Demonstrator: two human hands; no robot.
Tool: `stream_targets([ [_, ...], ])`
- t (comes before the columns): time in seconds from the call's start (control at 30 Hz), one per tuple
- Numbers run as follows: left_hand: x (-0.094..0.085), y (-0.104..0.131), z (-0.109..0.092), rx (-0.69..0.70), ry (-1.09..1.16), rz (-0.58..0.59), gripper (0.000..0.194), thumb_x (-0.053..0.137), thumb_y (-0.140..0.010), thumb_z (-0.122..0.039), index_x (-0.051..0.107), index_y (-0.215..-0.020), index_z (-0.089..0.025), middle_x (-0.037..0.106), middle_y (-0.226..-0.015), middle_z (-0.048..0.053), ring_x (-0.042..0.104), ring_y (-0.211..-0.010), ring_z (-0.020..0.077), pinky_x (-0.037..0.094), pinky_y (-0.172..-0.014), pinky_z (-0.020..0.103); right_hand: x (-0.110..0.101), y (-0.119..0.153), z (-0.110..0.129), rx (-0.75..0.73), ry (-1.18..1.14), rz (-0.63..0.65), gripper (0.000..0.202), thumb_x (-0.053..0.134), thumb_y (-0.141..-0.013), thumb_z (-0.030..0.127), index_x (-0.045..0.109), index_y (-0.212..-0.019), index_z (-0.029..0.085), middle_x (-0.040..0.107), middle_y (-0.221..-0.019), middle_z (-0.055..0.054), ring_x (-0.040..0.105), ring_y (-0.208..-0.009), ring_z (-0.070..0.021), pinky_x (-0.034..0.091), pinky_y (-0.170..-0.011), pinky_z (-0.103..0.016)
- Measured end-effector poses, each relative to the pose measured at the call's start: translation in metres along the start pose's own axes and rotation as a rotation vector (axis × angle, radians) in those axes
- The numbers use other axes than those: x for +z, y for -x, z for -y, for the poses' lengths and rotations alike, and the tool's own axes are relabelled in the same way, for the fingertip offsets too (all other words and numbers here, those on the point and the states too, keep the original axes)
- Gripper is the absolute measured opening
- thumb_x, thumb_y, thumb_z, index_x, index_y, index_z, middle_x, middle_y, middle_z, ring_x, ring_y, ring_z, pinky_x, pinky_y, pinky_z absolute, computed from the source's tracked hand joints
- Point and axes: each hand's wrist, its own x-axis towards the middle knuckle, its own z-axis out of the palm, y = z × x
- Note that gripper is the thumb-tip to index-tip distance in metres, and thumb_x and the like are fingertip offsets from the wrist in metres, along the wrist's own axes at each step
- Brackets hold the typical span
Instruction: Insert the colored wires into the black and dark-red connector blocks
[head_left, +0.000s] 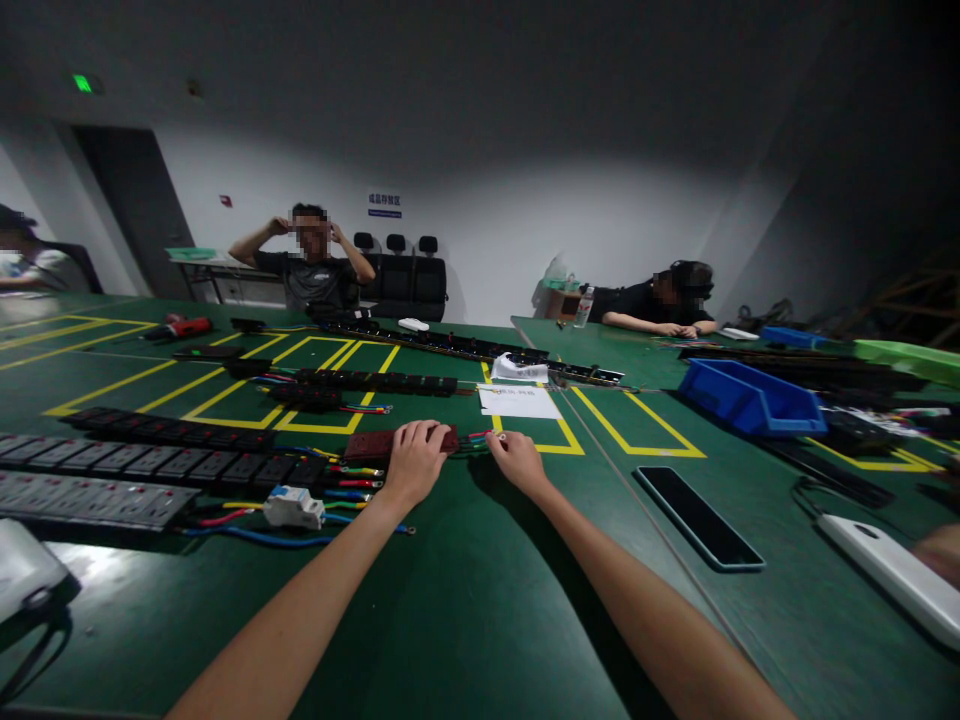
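Note:
My left hand (417, 462) lies over the right end of a dark red socket block (365, 446), its fingers curled across the top and far edge. Short coloured wires (474, 438) come out of that block's right end. At their tips, my right hand (517, 462) is closed in a pinch on the wires, with a ring-shaped terminal showing by the fingers. Left of my left hand are black socket strips (225, 465) and a grey one (90, 500), with coloured leads. A white breaker (294, 508) sits among those leads, close to my left forearm.
A phone (699, 518) lies right of my right forearm. Farther right are a blue bin (750, 398) and a white device (892, 575) beside another hand. Papers (519, 401) and long black strips (450, 345) lie ahead. Several people sit around the green table (465, 620).

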Motion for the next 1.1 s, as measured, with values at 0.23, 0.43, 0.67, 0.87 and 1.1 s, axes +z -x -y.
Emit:
stream_targets([
  [0.23, -0.002, 0.0, 0.0, -0.02, 0.012, -0.052, 0.037, 0.066, -0.087, -0.021, 0.059, -0.123, -0.024, 0.063, -0.123, 0.009, 0.054, -0.117, 0.0287, 0.041, -0.102, 0.047, -0.002, -0.003, -0.007, -0.014, -0.329, 0.059, 0.061, 0.038, -0.095, 0.063, 0.06, -0.058, 0.02, 0.058, -0.054, -0.003, 0.056, -0.055, -0.0159, 0.033, -0.055, -0.025],
  [0.43, -0.005, -0.001, 0.001, -0.052, 0.026, -0.094, 0.038, 0.064, -0.089, -0.02, 0.058, -0.127, -0.023, 0.062, -0.129, 0.009, 0.052, -0.122, 0.0297, 0.039, -0.105, 0.048, 0.003, -0.001, 0.006, 0.192, -0.767, 0.113, 0.066, 0.051, -0.081, 0.079, 0.068, -0.077, 0.015, 0.068, -0.07, -0.006, 0.047, -0.04, -0.0101, 0.03, -0.039, -0.024],
  [0.67, -0.008, -0.002, 0.0, -0.056, 0.051, -0.117, 0.037, 0.061, -0.09, -0.02, 0.058, -0.127, -0.023, 0.062, -0.13, 0.01, 0.052, -0.123, 0.0298, 0.04, -0.106, 0.049, -0.003, -0.001, 0.013, 0.316, -1.028, 0.179, 0.062, 0.071, -0.068, 0.076, 0.071, -0.079, 0.014, 0.069, -0.068, -0.007, 0.043, -0.043, -0.0066, 0.022, -0.038, -0.02],
  [0.87, -0.007, -0.002, 0.001, -0.048, 0.081, -0.134, 0.039, 0.062, -0.09, -0.021, 0.059, -0.128, -0.026, 0.062, -0.13, 0.01, 0.053, -0.122, 0.029, 0.041, -0.106, 0.049, -0.007, -0.001, 0.009, 0.314, -1.077, 0.211, 0.059, 0.074, -0.069, 0.071, 0.073, -0.08, 0.014, 0.068, -0.066, -0.005, 0.04, -0.045, -0.0062, 0.02, -0.039, -0.02],
  [1.1, -0.005, -0.003, 0.002, -0.042, 0.085, -0.111, 0.036, 0.064, -0.089, -0.022, 0.062, -0.125, -0.026, 0.063, -0.13, 0.009, 0.053, -0.122, 0.028, 0.042, -0.104, 0.047, -0.011, -0.001, 0.01, 0.326, -1.114, 0.243, 0.061, 0.079, -0.063, 0.072, 0.073, -0.075, 0.012, 0.064, -0.061, -0.003, 0.037, -0.044, -0.004, 0.017, -0.039, -0.018],
])
